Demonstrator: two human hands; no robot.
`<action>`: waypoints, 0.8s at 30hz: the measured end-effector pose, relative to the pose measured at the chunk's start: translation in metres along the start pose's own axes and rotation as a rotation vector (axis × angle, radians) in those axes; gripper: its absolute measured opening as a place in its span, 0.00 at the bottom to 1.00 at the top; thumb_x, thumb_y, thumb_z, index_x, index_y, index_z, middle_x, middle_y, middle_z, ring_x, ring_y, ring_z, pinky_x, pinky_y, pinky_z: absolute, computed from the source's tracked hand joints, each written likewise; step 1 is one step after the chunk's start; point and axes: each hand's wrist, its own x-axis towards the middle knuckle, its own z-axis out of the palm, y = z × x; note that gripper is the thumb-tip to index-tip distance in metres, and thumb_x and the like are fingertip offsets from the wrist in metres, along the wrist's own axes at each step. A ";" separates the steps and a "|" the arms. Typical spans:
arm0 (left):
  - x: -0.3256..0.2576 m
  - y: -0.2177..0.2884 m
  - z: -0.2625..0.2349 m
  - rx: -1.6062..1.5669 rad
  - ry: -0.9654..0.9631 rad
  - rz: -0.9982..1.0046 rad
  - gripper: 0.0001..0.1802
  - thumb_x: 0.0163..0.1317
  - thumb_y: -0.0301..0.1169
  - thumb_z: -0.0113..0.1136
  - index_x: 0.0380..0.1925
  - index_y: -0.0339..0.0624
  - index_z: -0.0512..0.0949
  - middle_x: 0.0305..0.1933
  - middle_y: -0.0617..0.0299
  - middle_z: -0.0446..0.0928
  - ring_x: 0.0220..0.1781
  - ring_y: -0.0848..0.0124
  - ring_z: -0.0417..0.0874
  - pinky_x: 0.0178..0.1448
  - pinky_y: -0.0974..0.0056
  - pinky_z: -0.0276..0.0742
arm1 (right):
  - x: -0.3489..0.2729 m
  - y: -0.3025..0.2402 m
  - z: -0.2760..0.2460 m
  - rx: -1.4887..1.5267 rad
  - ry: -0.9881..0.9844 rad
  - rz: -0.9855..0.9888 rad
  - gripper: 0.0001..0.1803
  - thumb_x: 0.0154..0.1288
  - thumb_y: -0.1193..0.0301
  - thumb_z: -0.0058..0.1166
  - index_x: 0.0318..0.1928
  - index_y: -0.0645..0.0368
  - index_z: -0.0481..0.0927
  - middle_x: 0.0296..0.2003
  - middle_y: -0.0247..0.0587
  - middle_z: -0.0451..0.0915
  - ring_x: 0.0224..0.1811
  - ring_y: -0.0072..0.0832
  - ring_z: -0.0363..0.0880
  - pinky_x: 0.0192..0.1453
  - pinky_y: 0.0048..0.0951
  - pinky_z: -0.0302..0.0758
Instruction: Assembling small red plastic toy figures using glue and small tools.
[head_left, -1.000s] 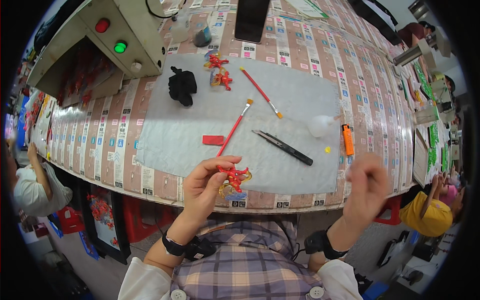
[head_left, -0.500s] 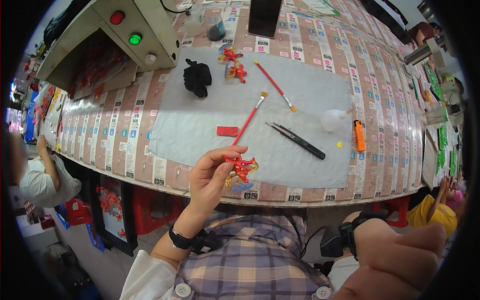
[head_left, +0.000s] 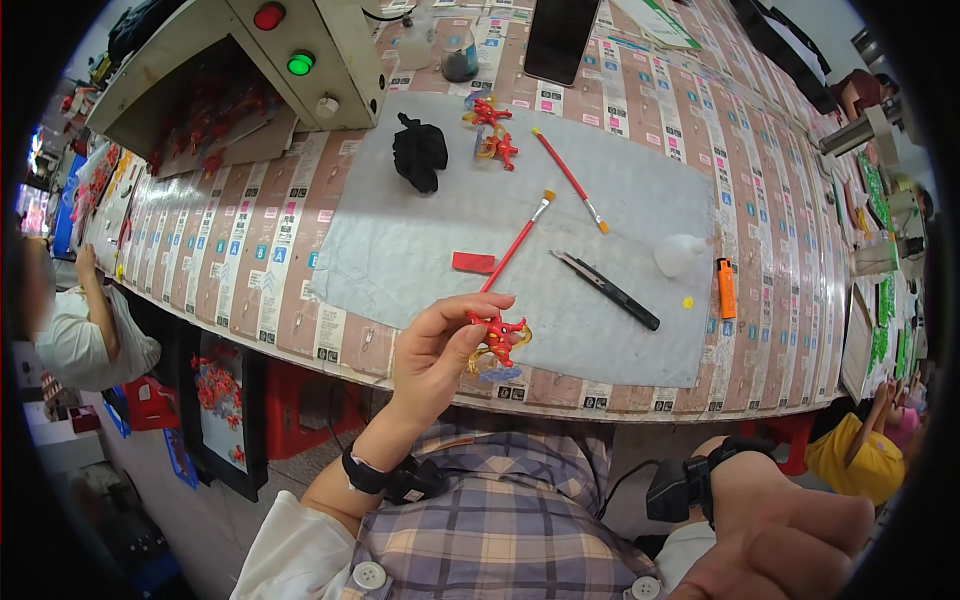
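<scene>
Your left hand (head_left: 435, 350) pinches the light, fragile red figurine (head_left: 497, 340) above the grey mat (head_left: 420, 250); keep to its body, while your right hand (head_left: 790, 545) hangs empty, loosely curled.

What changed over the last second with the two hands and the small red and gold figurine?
The right hand left the table edge, where it was raised a second ago, and dropped low toward the person's lap, empty as far as shows. The left hand kept its pinch on the small red and gold figurine over the near table edge. The two red-handled paintbrushes, black tweezers and orange lighter lie unmoved on the grey mat.
</scene>
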 end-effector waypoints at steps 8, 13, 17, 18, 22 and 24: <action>0.001 -0.001 0.005 0.014 0.003 -0.014 0.12 0.67 0.30 0.48 0.44 0.32 0.70 0.53 0.42 0.72 0.45 0.62 0.81 0.51 0.60 0.79 | -0.018 0.025 -0.009 0.125 -0.022 -0.247 0.10 0.52 0.71 0.46 0.37 0.52 0.66 0.27 0.36 0.65 0.25 0.30 0.67 0.24 0.32 0.67; -0.001 -0.001 0.001 0.015 0.044 -0.027 0.11 0.67 0.30 0.47 0.44 0.32 0.70 0.52 0.42 0.72 0.44 0.62 0.82 0.50 0.60 0.80 | -0.003 0.017 0.006 0.462 0.092 0.100 0.12 0.51 0.74 0.50 0.38 0.50 0.69 0.26 0.35 0.67 0.24 0.29 0.67 0.23 0.29 0.66; -0.001 -0.001 0.002 0.018 0.054 -0.035 0.11 0.67 0.30 0.48 0.43 0.32 0.70 0.51 0.42 0.73 0.43 0.62 0.82 0.50 0.60 0.80 | 0.000 0.015 0.020 1.019 0.362 0.202 0.11 0.50 0.77 0.55 0.34 0.50 0.71 0.27 0.34 0.71 0.26 0.28 0.70 0.26 0.26 0.68; -0.002 0.000 0.002 0.017 0.058 -0.042 0.11 0.67 0.30 0.48 0.43 0.32 0.70 0.51 0.43 0.73 0.42 0.62 0.83 0.50 0.60 0.80 | -0.001 0.016 0.019 1.178 0.381 0.213 0.10 0.51 0.77 0.56 0.33 0.50 0.71 0.28 0.34 0.73 0.26 0.27 0.72 0.27 0.25 0.69; -0.001 -0.002 0.002 -0.042 0.040 -0.045 0.11 0.67 0.28 0.48 0.44 0.31 0.70 0.52 0.43 0.73 0.45 0.63 0.81 0.52 0.60 0.78 | -0.014 0.027 0.023 1.650 0.376 0.097 0.06 0.60 0.77 0.52 0.29 0.53 0.70 0.33 0.33 0.82 0.33 0.24 0.79 0.33 0.24 0.72; -0.002 -0.002 0.000 -0.088 0.013 -0.033 0.11 0.67 0.24 0.46 0.46 0.30 0.70 0.54 0.44 0.72 0.48 0.65 0.79 0.55 0.62 0.76 | -0.014 0.028 0.020 1.701 0.348 0.109 0.07 0.62 0.77 0.52 0.29 0.53 0.70 0.34 0.33 0.84 0.35 0.25 0.80 0.35 0.24 0.73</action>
